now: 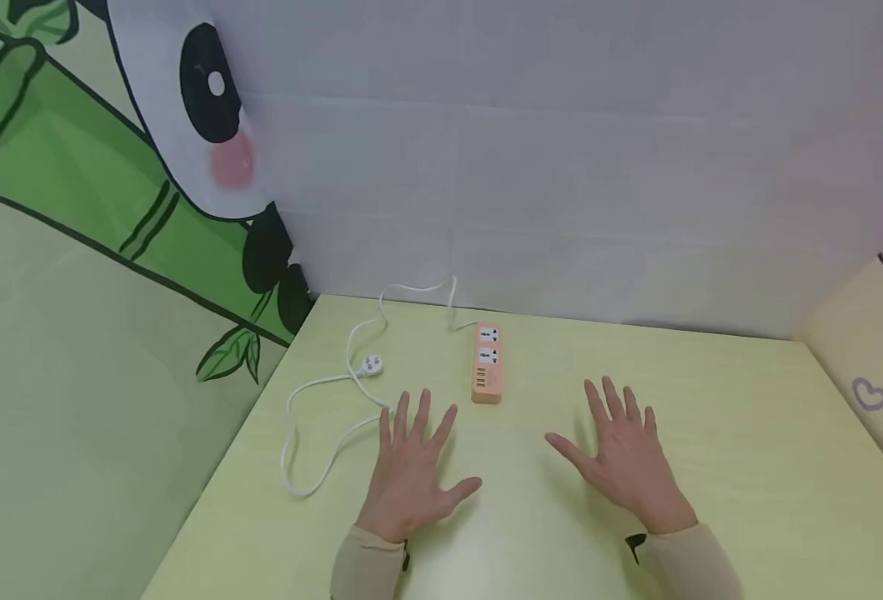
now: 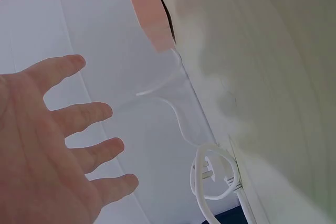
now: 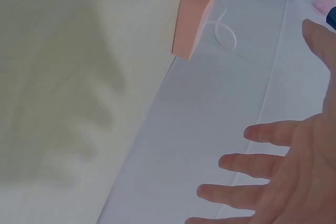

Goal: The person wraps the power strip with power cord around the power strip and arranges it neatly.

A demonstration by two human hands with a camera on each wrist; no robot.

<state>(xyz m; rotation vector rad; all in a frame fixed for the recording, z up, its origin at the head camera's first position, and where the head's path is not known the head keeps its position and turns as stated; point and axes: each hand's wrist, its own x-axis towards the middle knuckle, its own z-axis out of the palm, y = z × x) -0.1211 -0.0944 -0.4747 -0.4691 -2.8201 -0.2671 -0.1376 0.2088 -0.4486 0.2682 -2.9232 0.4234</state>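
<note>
A pink power strip with white sockets and several USB ports lies on the table, its long side running away from me. Its white cord leaves the far end, loops to the left and ends in a three-pin plug. My left hand is spread palm down over the table, nearest to the strip's near end and the cord loop. Further right, my right hand is likewise spread, fingers straight. Neither hand holds anything. Both wrist views show the bare palms, with the power strip beyond the fingers.
The pale yellow table reaches back to a whitish wall covering. On the left stands a wall with a painted panda and green bamboo. A cream panel with a heart drawing borders the right side.
</note>
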